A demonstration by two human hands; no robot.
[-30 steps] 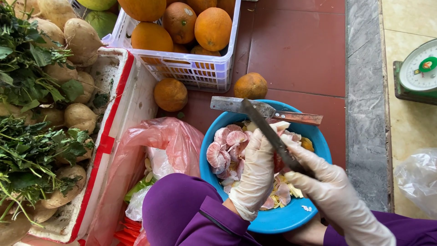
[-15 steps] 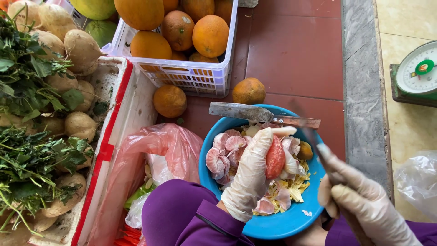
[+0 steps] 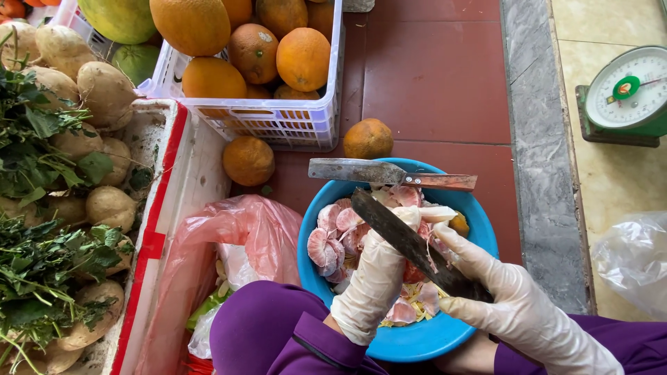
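Gloved left hand: fingers closed round pink fruit segment over blue bowl. Gloved right hand: fingers clamped on dark knife, blade across segment, just beside left fingertips

Dull, worn metal knife; glossy blue plastic bowl; thin translucent gloves covering both hands; matt red floor tiles lying beneath.

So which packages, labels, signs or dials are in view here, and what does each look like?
Scale dial: upper right on the floor, round white face, green body.
White crate: top centre, rectangular slotted plastic, holding oranges.
Foam box: left, white with red tape.
Pink bag: beside the blue bowl.
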